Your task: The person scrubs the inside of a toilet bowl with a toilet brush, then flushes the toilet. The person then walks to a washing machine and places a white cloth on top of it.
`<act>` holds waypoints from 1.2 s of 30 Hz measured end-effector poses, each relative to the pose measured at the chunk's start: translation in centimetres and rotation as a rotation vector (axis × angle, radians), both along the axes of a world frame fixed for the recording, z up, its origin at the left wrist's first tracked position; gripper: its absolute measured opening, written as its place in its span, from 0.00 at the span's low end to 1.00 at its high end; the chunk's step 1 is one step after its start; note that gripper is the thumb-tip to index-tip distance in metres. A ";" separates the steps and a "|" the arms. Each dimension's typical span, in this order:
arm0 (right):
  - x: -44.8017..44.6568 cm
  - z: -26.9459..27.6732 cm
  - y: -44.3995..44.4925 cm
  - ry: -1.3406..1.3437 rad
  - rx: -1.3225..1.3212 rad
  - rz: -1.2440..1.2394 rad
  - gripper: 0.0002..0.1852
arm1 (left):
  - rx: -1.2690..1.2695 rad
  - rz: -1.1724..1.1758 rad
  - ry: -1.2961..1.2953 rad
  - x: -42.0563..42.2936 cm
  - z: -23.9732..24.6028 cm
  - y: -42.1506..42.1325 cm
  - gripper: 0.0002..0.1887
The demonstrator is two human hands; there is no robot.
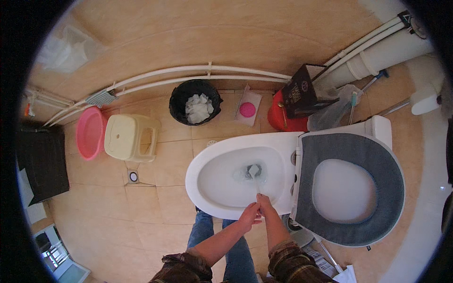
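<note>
A white toilet brush (pixel 253 172) stands tilted in the toilet bowl (pixel 219 177), its head in the water at the drain. My right hand (pixel 265 204) is closed around the brush's handle over the near rim. Just below and to its left, my left hand (pixel 250 216) is at the handle's lower end, against the right hand; its exact grip is partly hidden. The toilet's seat with a dark grey cover (pixel 308 198) is raised, together with the lid, at the right of the bowl.
Beyond the bowl are a black bin (pixel 177 111) holding crumpled paper, a pink round object (pixel 247 110) and a red container (pixel 277 115) beside a dark box (pixel 300 93). Leftward are a cream plastic stool (pixel 122 136), a pink basin (pixel 90 134) and a floor drain (pixel 133 177). White pipes (pixel 170 71) line the wall.
</note>
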State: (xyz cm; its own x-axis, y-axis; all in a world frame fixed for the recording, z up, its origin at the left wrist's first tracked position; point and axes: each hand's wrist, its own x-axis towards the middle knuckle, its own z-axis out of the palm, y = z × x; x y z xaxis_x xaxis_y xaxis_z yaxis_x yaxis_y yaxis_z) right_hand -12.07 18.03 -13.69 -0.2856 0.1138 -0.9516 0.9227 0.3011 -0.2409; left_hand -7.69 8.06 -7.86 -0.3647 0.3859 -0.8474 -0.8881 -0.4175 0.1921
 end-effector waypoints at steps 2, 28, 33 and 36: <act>3.4 -1.6 1.2 0.274 0.092 0.145 0.19 | 0.021 -0.039 -0.076 0.6 0.8 0.7 0.25; 7.2 4.9 -8.0 0.353 0.142 0.155 0.23 | -0.436 -0.268 0.178 5.1 4.7 -5.2 0.33; 3.7 -1.5 -6.6 0.262 0.080 -0.005 0.22 | -0.650 -0.444 0.541 2.1 -1.7 -4.5 0.27; 2.6 -6.7 -0.9 0.231 0.120 -0.005 0.22 | -0.587 -0.429 0.644 -0.6 -1.7 -1.5 0.25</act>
